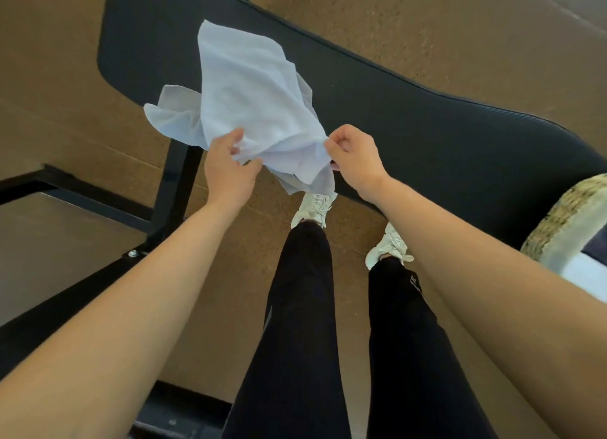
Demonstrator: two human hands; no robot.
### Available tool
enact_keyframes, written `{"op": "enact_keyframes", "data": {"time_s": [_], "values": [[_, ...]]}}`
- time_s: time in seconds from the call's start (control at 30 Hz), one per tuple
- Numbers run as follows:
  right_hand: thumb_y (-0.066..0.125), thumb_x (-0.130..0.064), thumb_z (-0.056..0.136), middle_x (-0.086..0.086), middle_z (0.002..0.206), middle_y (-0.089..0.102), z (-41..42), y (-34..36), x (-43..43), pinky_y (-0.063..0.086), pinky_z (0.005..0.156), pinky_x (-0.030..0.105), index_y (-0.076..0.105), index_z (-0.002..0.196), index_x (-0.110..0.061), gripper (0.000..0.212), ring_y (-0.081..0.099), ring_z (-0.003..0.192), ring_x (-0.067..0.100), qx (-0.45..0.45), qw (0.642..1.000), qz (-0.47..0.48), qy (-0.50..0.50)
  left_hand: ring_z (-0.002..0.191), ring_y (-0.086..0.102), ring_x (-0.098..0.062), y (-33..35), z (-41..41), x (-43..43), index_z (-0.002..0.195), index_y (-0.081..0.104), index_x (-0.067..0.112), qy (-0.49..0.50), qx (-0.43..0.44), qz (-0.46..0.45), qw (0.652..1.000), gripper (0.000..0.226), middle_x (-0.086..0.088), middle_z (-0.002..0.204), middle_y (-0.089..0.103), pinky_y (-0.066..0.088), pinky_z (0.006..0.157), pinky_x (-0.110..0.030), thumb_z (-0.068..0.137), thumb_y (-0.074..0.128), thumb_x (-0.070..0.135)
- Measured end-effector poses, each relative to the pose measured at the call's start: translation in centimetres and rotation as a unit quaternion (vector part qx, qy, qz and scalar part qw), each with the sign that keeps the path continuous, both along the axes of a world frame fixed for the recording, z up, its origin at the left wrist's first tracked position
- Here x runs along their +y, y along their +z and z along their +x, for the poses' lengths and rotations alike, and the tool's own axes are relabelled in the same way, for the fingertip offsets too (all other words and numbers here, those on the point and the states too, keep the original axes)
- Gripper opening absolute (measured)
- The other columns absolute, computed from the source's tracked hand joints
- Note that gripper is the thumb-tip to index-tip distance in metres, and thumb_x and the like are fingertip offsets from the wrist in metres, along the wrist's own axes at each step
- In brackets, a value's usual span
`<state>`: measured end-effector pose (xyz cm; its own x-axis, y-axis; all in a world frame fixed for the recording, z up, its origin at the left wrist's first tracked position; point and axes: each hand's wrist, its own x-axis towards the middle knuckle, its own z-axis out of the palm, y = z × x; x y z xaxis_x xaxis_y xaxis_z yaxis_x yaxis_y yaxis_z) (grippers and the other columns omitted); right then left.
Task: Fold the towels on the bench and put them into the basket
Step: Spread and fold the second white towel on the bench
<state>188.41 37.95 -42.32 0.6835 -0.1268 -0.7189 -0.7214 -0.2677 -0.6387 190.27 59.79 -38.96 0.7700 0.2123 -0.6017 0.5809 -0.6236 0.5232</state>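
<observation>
A crumpled pale blue towel lies spread over the near edge of the black padded bench, with a corner hanging off the edge. My left hand grips the towel's near left part between thumb and fingers. My right hand pinches the towel's near right edge with curled fingers. The woven basket stands on the bench at the far right edge of the view, with folded dark and white cloth inside.
The black metal frame of the bench runs down the left side, with a bar across the lower left. My legs in black trousers and white shoes stand on the brown floor close to the bench.
</observation>
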Motion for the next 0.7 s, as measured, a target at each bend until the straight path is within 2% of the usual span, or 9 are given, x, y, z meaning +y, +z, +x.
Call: {"op": "enact_keyframes", "data": {"time_s": [0.07,0.13,0.2,0.23,0.33,0.47,0.57,0.63,0.7], "values": [[0.061,-0.018,0.102,0.007,0.108,0.069,0.6,1.7,-0.8,0.064,0.084,0.042,0.066,0.102,-0.011,0.008,0.068,0.103,0.020,0.017,0.995,0.091,-0.026,0.121,0.051,-0.010,-0.6,0.9,-0.7,0.144,0.051,0.026,-0.097,0.010,0.008,0.995,0.062,0.004,0.143,0.050,0.046,0.100,-0.025,0.089,0.080,0.027],[0.061,-0.017,0.102,0.013,0.110,0.069,1.1,3.4,-1.7,0.064,0.081,0.042,0.064,0.106,-0.005,0.013,0.070,0.104,0.025,0.037,0.982,0.179,-0.041,0.116,0.055,-0.011,-1.1,1.6,-1.8,0.134,0.061,0.025,-0.157,0.027,0.016,0.987,0.048,0.005,0.133,0.059,0.046,0.096,-0.025,0.089,0.077,0.035],[0.060,-0.015,0.103,0.015,0.105,0.066,1.5,4.7,-2.6,0.063,0.077,0.039,0.062,0.105,-0.005,0.010,0.069,0.099,0.026,0.043,0.967,0.245,-0.048,0.106,0.064,-0.013,-0.9,2.1,-3.0,0.117,0.070,0.022,-0.145,0.000,0.022,0.989,0.028,0.006,0.114,0.069,0.049,0.086,-0.020,0.096,0.068,0.039],[0.059,-0.014,0.103,0.013,0.102,0.063,1.7,5.3,-3.2,0.061,0.076,0.037,0.060,0.103,-0.007,0.007,0.068,0.095,0.025,0.044,0.959,0.273,-0.057,0.102,0.064,-0.012,-0.6,2.3,-3.5,0.114,0.070,0.020,-0.129,-0.023,0.027,0.991,0.025,0.005,0.110,0.070,0.048,0.082,-0.015,0.099,0.063,0.039],[0.056,-0.012,0.105,0.012,0.101,0.056,2.2,7.1,-5.3,0.059,0.072,0.034,0.055,0.102,-0.008,0.005,0.062,0.091,0.025,0.045,0.938,0.330,-0.093,0.099,0.060,-0.011,0.8,2.6,-4.8,0.114,0.069,0.014,-0.142,-0.104,0.081,0.981,0.025,-0.003,0.113,0.070,0.043,0.082,-0.016,0.102,0.054,0.028],[0.050,-0.018,0.108,0.004,0.092,0.058,2.0,10.2,-8.5,0.056,0.062,0.027,0.055,0.101,-0.011,0.011,0.060,0.078,0.016,0.023,0.939,0.332,-0.090,0.094,0.060,-0.016,3.0,3.3,-6.7,0.102,0.070,0.016,-0.173,-0.202,0.155,0.951,0.029,-0.001,0.101,0.071,0.043,0.072,-0.027,0.098,0.044,0.028],[0.051,-0.021,0.107,0.002,0.086,0.060,1.1,12.6,-11.1,0.049,0.056,0.026,0.057,0.097,-0.013,0.015,0.058,0.071,0.014,-0.009,0.939,0.333,-0.089,0.087,0.053,-0.015,4.9,4.3,-8.8,0.095,0.066,0.014,-0.170,-0.223,0.159,0.947,0.031,-0.001,0.092,0.067,0.033,0.062,-0.029,0.098,0.037,0.025],[0.060,-0.020,0.103,0.004,0.088,0.059,0.2,13.9,-13.2,0.044,0.054,0.025,0.059,0.098,-0.010,0.011,0.054,0.072,0.016,-0.036,0.951,0.297,-0.078,0.086,0.053,-0.015,5.8,4.9,-10.2,0.098,0.067,0.013,-0.166,-0.230,0.139,0.949,0.031,-0.001,0.095,0.069,0.031,0.059,-0.026,0.098,0.037,0.022],[0.070,-0.014,0.095,0.008,0.093,0.059,-1.0,14.9,-15.6,0.043,0.053,0.025,0.062,0.103,-0.005,0.014,0.054,0.074,0.019,-0.061,0.974,0.214,-0.052,0.089,0.060,-0.016,6.5,5.4,-11.6,0.101,0.068,0.016,-0.161,-0.229,0.132,0.951,0.031,0.001,0.100,0.072,0.033,0.058,-0.022,0.096,0.038,0.022]]}}
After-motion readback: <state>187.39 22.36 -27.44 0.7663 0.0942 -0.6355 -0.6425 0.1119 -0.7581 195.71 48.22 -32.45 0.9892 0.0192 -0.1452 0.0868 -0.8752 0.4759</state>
